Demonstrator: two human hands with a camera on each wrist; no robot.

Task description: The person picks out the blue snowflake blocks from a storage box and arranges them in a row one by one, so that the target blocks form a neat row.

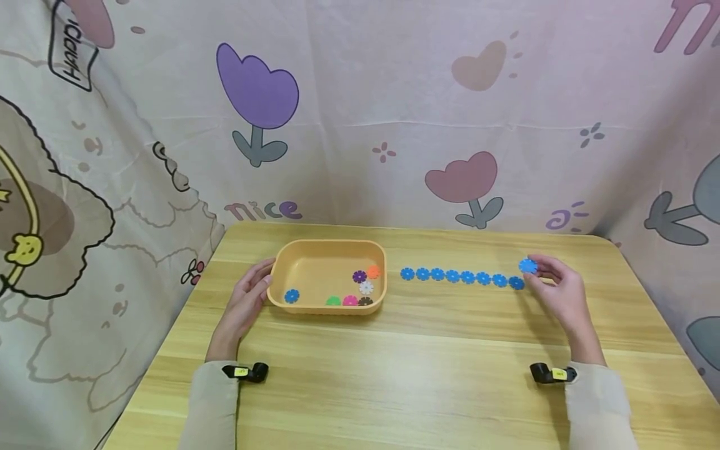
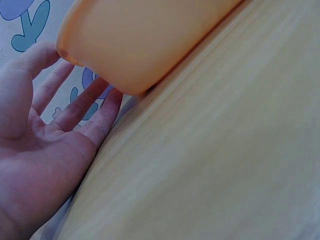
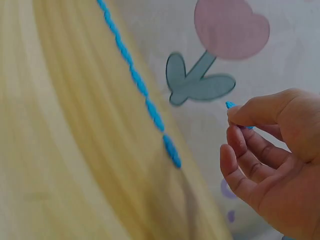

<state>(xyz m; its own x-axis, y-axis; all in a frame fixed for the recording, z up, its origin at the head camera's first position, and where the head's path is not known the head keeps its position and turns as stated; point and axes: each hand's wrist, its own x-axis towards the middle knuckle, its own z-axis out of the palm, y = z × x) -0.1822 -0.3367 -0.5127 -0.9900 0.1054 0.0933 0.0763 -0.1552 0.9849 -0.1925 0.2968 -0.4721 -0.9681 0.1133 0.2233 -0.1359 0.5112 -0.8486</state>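
Note:
At the left end of a shallow orange-yellow tray my left hand rests against the wall; in the left wrist view its fingers are only slightly bent and touch the tray. My right hand pinches a blue notched plastic disc between thumb and fingers, raised above the table. Just below and left of it runs a row of several blue notched discs on the table. From the right wrist, the pinched disc is mostly hidden by the thumb.
Inside the tray lie a blue disc at the left and several discs at the right, among them purple, orange, white and pink. A printed cloth hangs behind the wooden table.

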